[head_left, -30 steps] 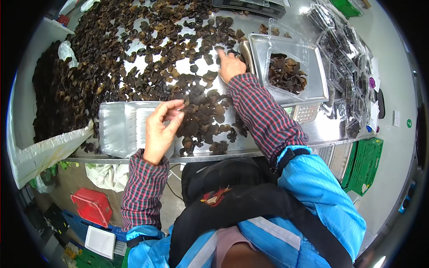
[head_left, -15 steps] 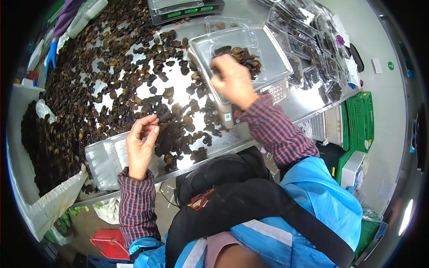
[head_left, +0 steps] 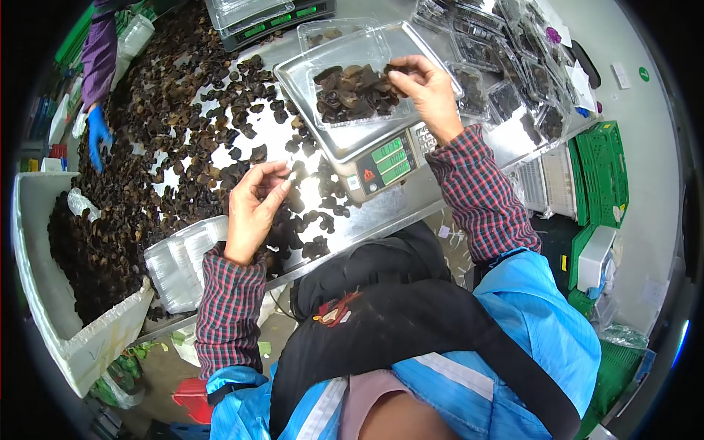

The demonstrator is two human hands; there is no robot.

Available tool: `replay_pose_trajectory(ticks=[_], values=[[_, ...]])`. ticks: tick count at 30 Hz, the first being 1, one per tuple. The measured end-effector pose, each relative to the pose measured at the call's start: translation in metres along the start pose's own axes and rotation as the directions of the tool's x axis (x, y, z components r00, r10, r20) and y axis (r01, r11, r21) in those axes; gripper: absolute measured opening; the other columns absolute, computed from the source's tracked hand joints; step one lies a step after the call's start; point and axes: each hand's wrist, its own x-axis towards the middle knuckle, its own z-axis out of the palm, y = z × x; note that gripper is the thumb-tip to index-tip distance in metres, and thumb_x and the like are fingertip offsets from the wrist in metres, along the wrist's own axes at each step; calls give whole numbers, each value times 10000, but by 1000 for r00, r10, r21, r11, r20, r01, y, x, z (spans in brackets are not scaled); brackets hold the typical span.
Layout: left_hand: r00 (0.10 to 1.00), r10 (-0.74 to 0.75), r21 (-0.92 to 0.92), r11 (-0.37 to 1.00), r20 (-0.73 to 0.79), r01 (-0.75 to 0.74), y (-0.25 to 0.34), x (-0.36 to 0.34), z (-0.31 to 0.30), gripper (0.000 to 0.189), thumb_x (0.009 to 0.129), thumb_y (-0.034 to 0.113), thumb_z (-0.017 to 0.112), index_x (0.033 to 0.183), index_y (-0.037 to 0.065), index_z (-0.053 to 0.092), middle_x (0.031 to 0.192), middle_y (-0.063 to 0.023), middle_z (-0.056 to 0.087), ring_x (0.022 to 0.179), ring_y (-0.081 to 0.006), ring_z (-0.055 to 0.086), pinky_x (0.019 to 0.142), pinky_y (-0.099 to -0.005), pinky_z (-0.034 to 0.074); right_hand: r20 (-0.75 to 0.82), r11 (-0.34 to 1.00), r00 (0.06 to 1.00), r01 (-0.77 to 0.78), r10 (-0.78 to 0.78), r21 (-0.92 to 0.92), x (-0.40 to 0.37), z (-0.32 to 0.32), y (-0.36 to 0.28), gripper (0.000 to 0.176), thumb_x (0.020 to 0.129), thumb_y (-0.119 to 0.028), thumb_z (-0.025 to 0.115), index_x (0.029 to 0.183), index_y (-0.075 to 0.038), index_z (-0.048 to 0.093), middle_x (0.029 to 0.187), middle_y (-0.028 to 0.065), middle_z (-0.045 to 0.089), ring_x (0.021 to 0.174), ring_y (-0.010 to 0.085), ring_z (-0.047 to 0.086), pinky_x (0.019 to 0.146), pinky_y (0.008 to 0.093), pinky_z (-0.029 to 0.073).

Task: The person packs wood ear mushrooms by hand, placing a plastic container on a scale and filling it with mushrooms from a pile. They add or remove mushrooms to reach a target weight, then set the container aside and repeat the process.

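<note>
Fungus piece (head_left: 393, 71) being pinched by right hand (head_left: 434, 92) over tray (head_left: 400, 114), left hand (head_left: 251, 209) being held half-curled, contents unclear

Metal table (head_left: 396, 205) — scattered dark pieces (head_left: 132, 227), two scales (head_left: 370, 180), stacked clear trays (head_left: 176, 264), filled packs (head_left: 506, 99)

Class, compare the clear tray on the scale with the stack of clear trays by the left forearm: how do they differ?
The scale tray holds dark pieces; the tray stack shows none inside.
The scale tray rests on a metal pan; the tray stack lies on the tabletop near the left hand.
Both are clear plastic.
</note>
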Motion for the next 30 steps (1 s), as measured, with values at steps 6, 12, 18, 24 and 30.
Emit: replay_pose_trajectory(ticks=[6,12,18,24,30], values=[[980,-115,-451,875,164,178,23,-9,20,385,934,162,628,1263,-8,525,1120,-77,639,959,-110,600,867,-250,480,483,973,845,201,-229,109,-99,83,-47,279,792,-90,724,1051,-28,642,879,49,653,655,83,606,577,231,493],[938,-184,-326,903,294,280,-6,-21,15,310,925,120,633,1204,9,556,1042,-38,647,915,-95,617,789,-251,525,528,992,840,103,-126,73,-140,98,-33,295,777,-111,727,1040,-30,619,833,70,616,626,119,596,570,286,482],[915,-243,-331,877,321,349,-13,-11,28,272,905,45,638,1166,5,571,936,-22,652,789,-79,622,680,-216,533,508,975,837,221,-202,23,-142,90,-19,299,754,-148,717,1007,-29,613,924,94,591,688,200,630,642,336,506],[941,268,703,629,205,-332,-44,7,7,232,814,66,706,1037,26,658,871,-56,625,733,-174,615,674,-271,509,259,993,959,99,-112,64,-90,29,-7,314,770,-27,698,1076,-22,628,1006,84,594,777,129,627,649,259,525],[964,128,292,955,-232,-56,1,47,34,212,819,43,664,1030,25,671,913,-110,630,791,-212,614,716,-305,489,-11,994,995,-102,102,-44,37,-36,61,544,803,-102,698,1296,-9,487,1223,138,569,945,165,598,806,316,512]])
